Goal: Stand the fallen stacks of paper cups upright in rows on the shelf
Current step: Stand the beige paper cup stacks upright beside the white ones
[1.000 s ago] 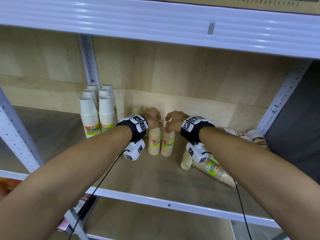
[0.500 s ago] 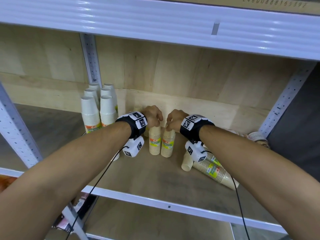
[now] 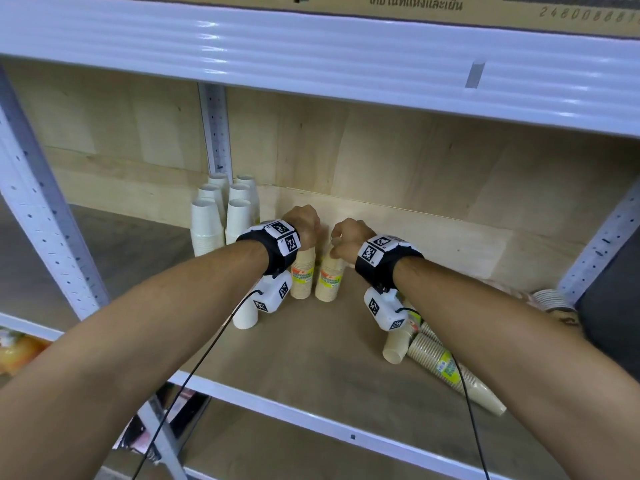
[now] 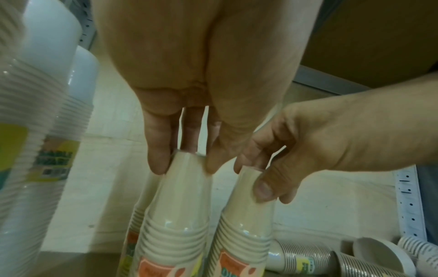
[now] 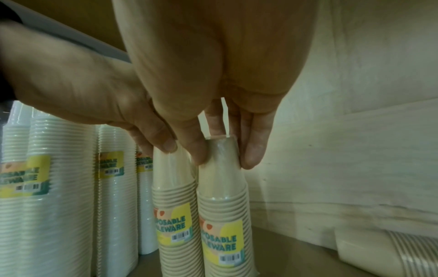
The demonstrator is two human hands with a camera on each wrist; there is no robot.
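Labels on two beige cup stacks read "...POSABLE ...LEWARE", w/ barcode, on yellow-teal stickers; cardboard box [image 3: 450, 8] overhead carries Thai script & digits "24800888...". My left hand [image 3: 302, 224] pinches the top of the left beige stack [image 3: 303, 275], fingertips [image 4: 157, 161] down both sides of its upturned base; my right hand [image 3: 348, 239] pinches the right beige stack [image 3: 329, 277] the same way, thumb in front, fingers behind. Both stacks stand upright, just beside each other, mid-shelf near the pale wood back wall. Stacks are ribbed, tapered, film-wrapped. White stacks [image 3: 221, 216] stand in rows to the left by a perforated post. Fallen stacks [image 3: 446, 365] lie on the brown shelf board [image 3: 311, 358] to the right, under my right forearm.
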